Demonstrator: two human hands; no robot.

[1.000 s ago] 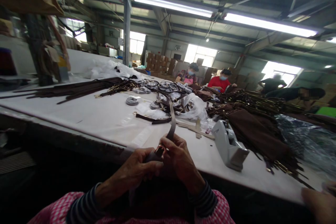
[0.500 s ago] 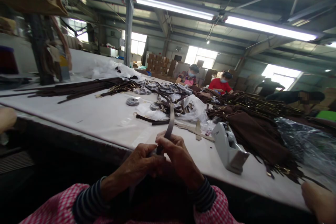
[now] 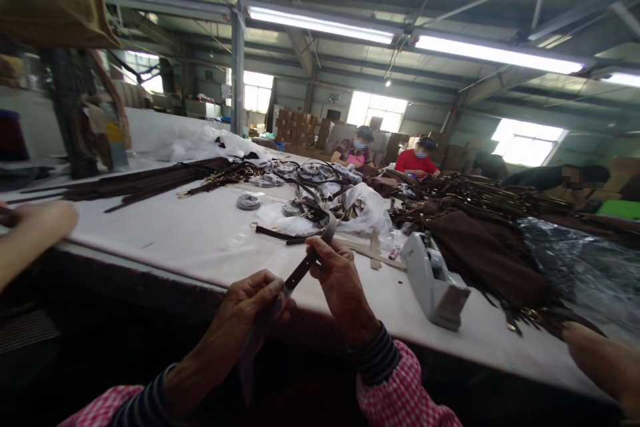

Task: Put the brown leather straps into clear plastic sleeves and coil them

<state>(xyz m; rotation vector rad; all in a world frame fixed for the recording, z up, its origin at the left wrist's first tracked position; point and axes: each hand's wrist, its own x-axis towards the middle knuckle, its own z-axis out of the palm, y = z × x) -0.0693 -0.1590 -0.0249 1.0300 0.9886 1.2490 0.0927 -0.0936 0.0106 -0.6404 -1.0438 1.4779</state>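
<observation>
A dark strap (image 3: 301,269) with small holes runs between my two hands, over the near edge of the white table (image 3: 200,247). My left hand (image 3: 250,313) pinches its lower end, where a pale, thin translucent piece hangs down. Higher up, my right hand (image 3: 340,280) grips the strap between thumb and fingers, and the strap's lighter end curves up beyond it. Past my hands lie a short black strap (image 3: 273,233) with a metal ring, beige strips (image 3: 375,251) and crumpled clear plastic (image 3: 367,207).
A grey tape dispenser (image 3: 435,283) stands right of my hands. Brown fabric pieces (image 3: 485,247) with straps cover the right side. Brown straps (image 3: 160,180) lie at the left. Other people's hands reach in at the left (image 3: 45,227) and right (image 3: 600,360) edges.
My hands have moved apart, my left down and leftward, exposing the holed stretch of strap between them. At the left edge, another person's hand has come further in over the table.
</observation>
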